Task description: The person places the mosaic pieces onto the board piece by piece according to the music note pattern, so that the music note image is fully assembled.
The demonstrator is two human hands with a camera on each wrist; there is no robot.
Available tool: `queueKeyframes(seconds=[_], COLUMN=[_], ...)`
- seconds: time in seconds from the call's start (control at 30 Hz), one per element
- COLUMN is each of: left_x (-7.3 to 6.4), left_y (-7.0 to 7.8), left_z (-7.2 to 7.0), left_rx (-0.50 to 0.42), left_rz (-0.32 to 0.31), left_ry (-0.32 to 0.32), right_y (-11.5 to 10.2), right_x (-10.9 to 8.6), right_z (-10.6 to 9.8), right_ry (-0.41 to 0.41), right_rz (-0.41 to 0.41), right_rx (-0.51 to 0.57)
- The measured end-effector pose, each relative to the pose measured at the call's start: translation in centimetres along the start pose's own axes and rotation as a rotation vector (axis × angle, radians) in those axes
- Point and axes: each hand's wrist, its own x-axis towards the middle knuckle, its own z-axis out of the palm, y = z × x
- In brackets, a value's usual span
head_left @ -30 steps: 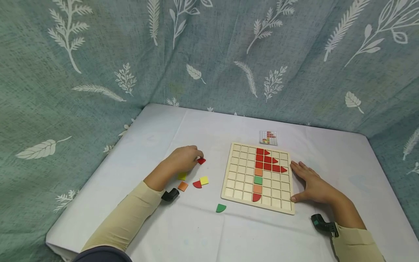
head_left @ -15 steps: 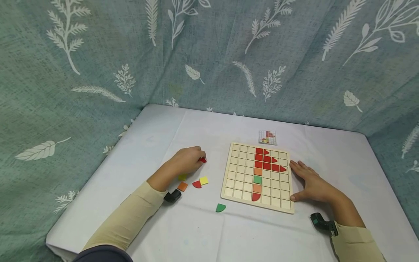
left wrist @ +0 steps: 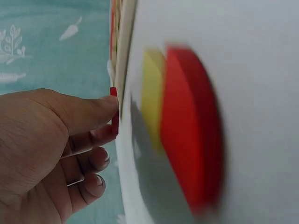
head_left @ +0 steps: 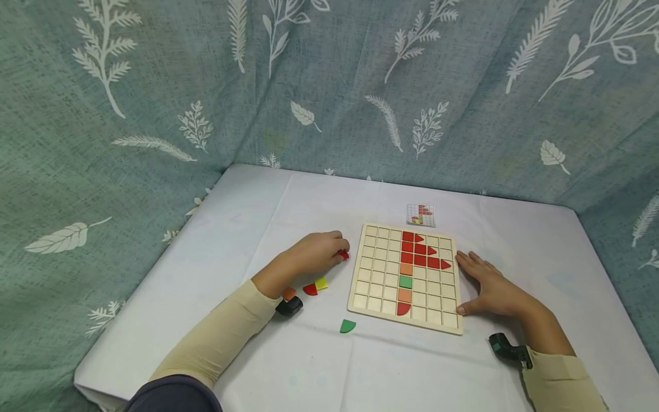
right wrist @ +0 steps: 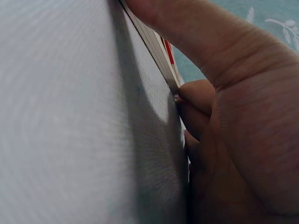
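Note:
My left hand (head_left: 318,252) pinches a small red tile (head_left: 344,254) between thumb and fingers, left of the wooden grid board (head_left: 373,313). In the left wrist view the red tile (left wrist: 115,128) shows edge-on at the thumb tip. My right hand (head_left: 491,290) rests at the board's right edge, thumb and fingertips against its side. On the board, red squares (head_left: 407,246) and red triangles (head_left: 445,264) form rows above a column of orange, green and orange squares. A red quarter-circle (head_left: 404,309) ends that column at the bottom.
Loose on the white cloth lie a yellow square (head_left: 321,283), a red quarter-circle (head_left: 310,289), an orange square (head_left: 289,293) and a green quarter-circle (head_left: 348,326). A small pattern card (head_left: 420,215) lies behind the board. A leaf-print curtain (head_left: 329,86) hangs beyond the table.
My left hand has taken up the red tile from the cloth and carried it right, toward the board. Its forearm now covers the second yellow piece. My right hand has stayed put.

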Motion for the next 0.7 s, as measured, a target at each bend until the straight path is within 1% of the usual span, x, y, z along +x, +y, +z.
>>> queueKeyframes(seconds=[0.17,0.27,0.33,0.47,0.57,0.7], left_x=[1.5,2.2,2.6,3.1,3.5,3.8], left_y=[2.4,3.8,4.7,6.0,6.7,7.3], left_z=[-0.1,0.1,0.2,0.6,0.8,1.2], left_rx=[-0.012,0.006,0.017,0.023,0.039,0.047], left_rz=[0.114,0.176,0.206,0.242,0.261,0.282], left_ry=[0.018,0.014,0.007,-0.026,-0.047,-0.045], right_y=[0.0,0.0,0.1,0.2,0.3,0.3], right_x=[0.0,-0.1,0.0,0.1,0.2,0.2], right_z=[-0.2,-0.3,-0.2,-0.2,-0.1,0.1], right_ry=[0.0,0.003,0.004,0.002,0.002,0.003], right_rz=[-0.008,-0.01,-0.009,-0.004,-0.003,0.004], right_rx=[0.005,0.003,0.0,-0.003,0.002,0.009])
